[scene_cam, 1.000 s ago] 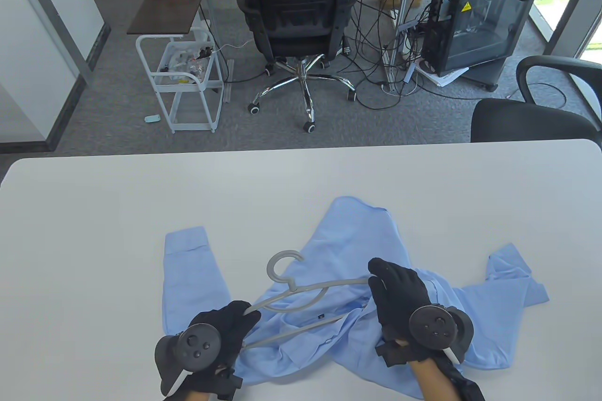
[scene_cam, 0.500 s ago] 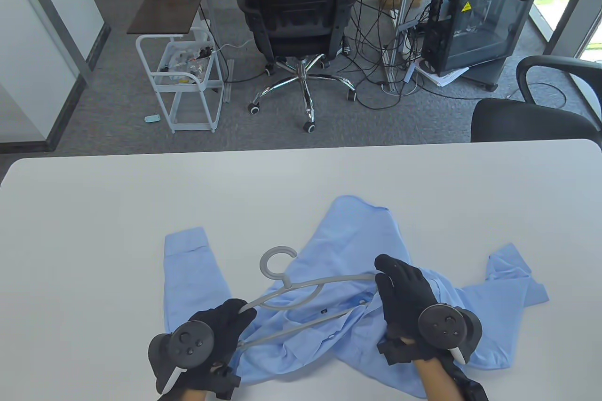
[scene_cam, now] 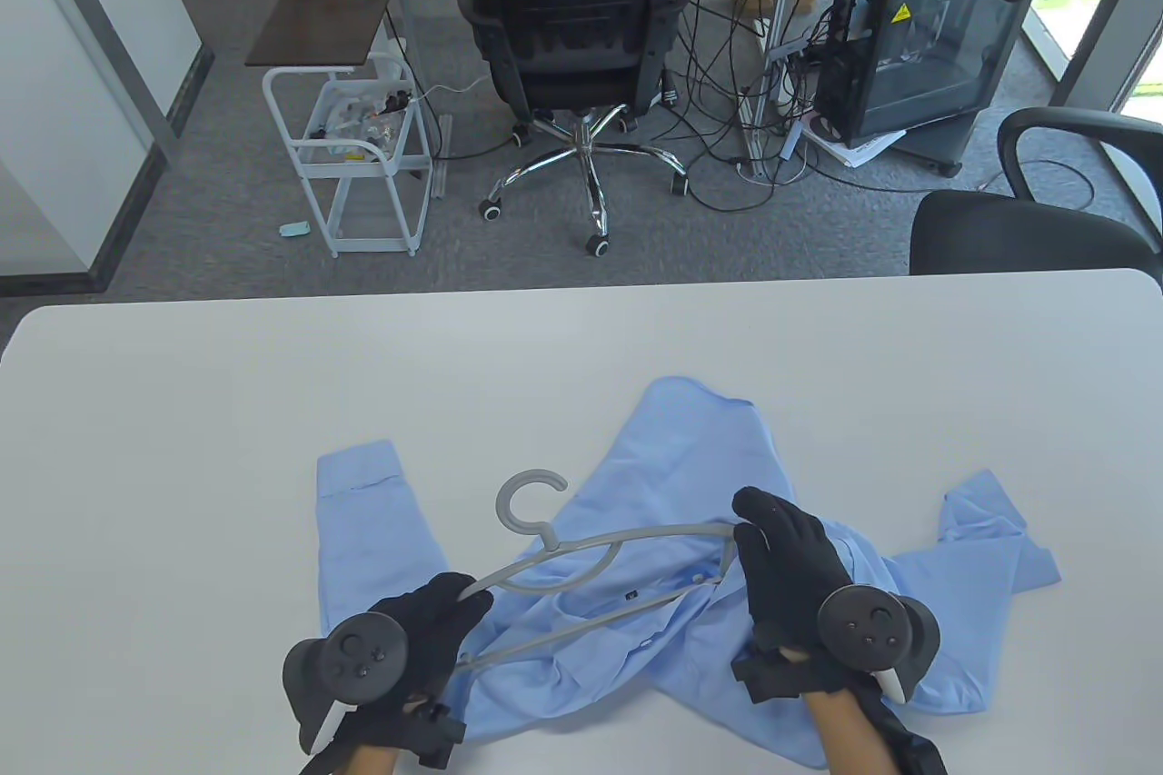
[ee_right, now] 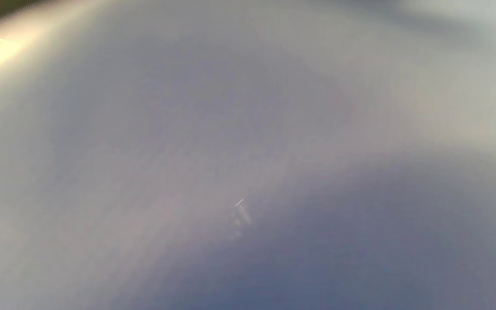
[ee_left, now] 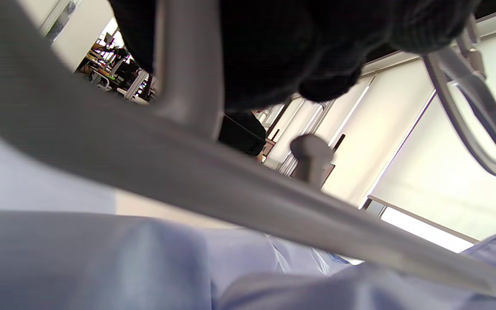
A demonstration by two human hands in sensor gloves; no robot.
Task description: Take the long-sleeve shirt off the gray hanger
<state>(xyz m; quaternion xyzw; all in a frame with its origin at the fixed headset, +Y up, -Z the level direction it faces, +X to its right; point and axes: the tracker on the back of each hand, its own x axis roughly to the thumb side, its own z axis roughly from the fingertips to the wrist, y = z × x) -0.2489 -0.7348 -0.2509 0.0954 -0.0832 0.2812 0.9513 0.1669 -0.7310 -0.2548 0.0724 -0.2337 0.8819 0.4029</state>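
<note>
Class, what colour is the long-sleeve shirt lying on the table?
Light blue shirt, plain; clearest in the table view.

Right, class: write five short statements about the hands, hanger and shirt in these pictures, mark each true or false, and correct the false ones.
1. The left hand grips one end of the hanger. True.
2. The shirt is dark green. False: it is light blue.
3. The right hand rests on the shirt near the hanger's other end. True.
4. The hanger's hook points toward the person. False: it points away, toward the far side of the table.
5. The shirt hangs in the air. False: it lies crumpled on the table.
</note>
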